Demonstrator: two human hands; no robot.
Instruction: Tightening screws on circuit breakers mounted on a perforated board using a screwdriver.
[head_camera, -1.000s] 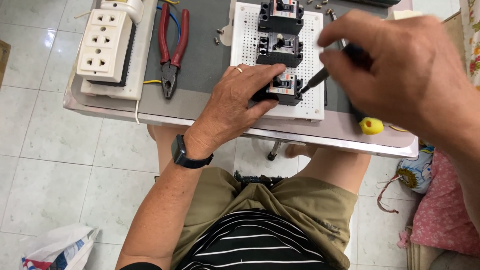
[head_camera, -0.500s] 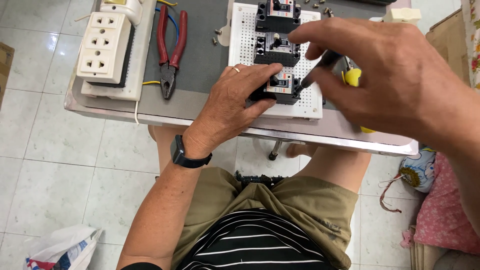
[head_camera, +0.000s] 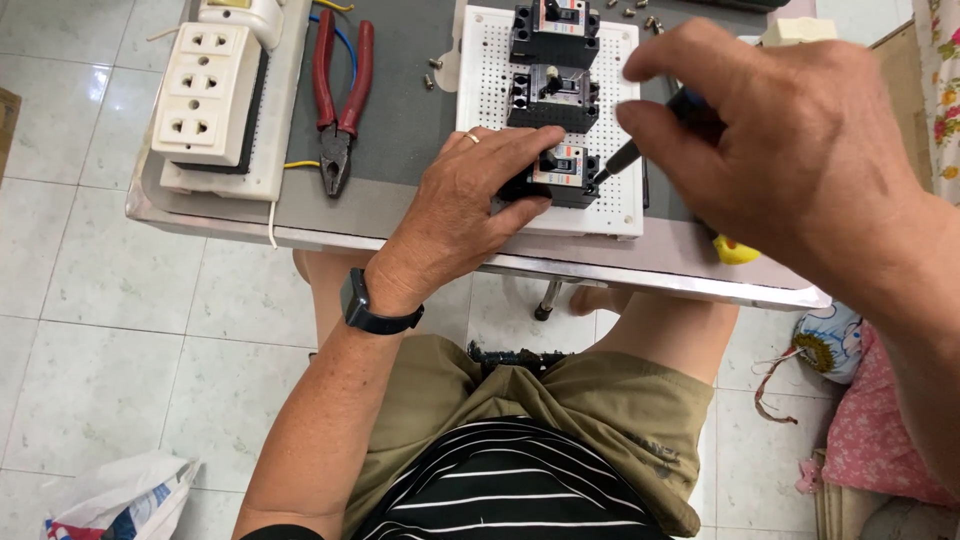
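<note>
While we work at the grey table (head_camera: 400, 190), our left hand (head_camera: 470, 200) lies half-curled over the nearest black breaker (head_camera: 560, 175) on the white pegboard (head_camera: 480, 90), pinning it. Our right hand (head_camera: 790, 150) is closed round a screwdriver (head_camera: 625, 158), its long axis slanting down-left, tip at the breaker's right edge. Rigid and light, we judge; best gripped by its sides.

Pale glossy floor tiles (head_camera: 120, 330) beneath a grey metal-edged table (head_camera: 400, 215); pink floral cloth (head_camera: 880, 440) at lower right.
</note>
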